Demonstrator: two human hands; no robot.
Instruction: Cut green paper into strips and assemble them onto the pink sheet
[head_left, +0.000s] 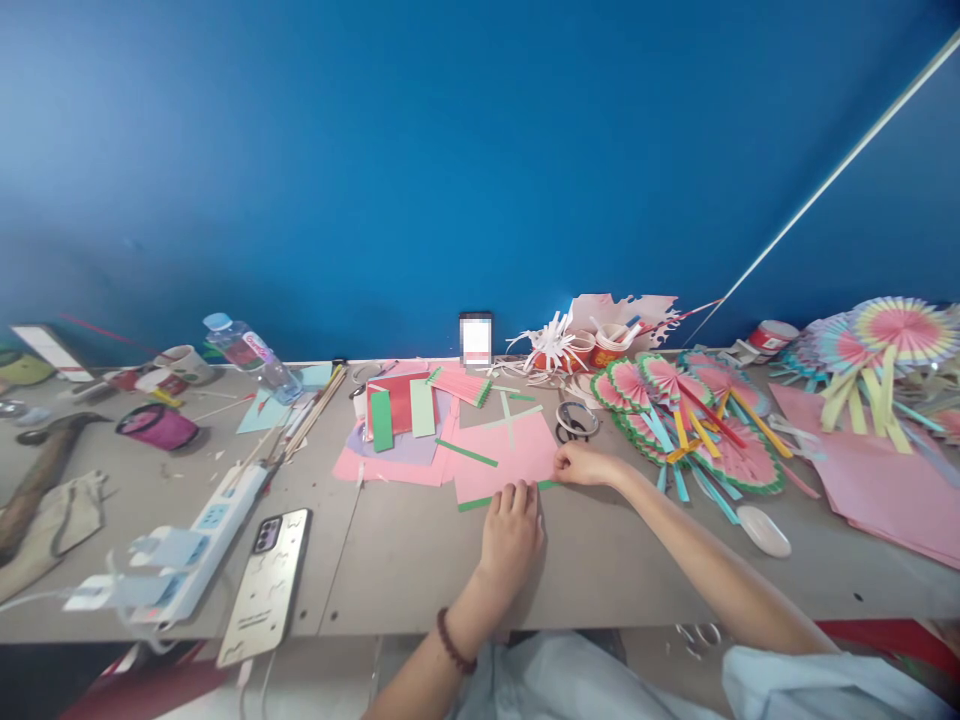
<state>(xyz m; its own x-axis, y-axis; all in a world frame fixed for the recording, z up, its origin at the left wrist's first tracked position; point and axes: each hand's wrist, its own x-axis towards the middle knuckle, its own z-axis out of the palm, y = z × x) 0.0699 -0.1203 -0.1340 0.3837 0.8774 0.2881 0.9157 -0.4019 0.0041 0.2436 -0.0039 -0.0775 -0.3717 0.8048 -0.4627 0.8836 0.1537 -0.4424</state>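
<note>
Green strip (476, 503): along near edge of pink sheet (529, 450), long axis left to right. Left hand (514, 527): fingers laid over sheet's near edge, across strip's middle, nothing clasped. Right hand (585, 464): curled at sheet's near right corner, by strip's end (pinching it? cannot tell from here).

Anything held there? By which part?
Left hand rests on pink paper at its near edge, right hand at its near right corner; any pinch is hidden.
</note>
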